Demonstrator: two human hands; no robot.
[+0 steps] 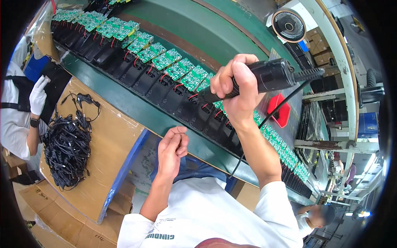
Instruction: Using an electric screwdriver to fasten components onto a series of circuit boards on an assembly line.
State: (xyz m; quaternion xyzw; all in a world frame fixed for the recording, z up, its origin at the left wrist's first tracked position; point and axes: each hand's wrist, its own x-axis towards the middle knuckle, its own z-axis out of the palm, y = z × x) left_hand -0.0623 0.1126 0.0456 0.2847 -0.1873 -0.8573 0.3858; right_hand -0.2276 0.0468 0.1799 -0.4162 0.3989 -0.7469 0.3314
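Observation:
My right hand is wrapped round a black electric screwdriver, raised over the bench. Its front end points down and left toward a row of black plastic housings; whether it touches one I cannot tell. Its black cord loops from the rear end down past my forearm. Green circuit boards, joined by red wires, lie along the far side of the housings. My left hand is closed, fingers curled in, just by the bench's near edge. Anything inside those fingers is hidden.
A red plastic bin sits beyond my right forearm. At left, a heap of black cables lies on a cardboard-covered table. Beside it is a co-worker's white-gloved hand. A round fan stands at the far right.

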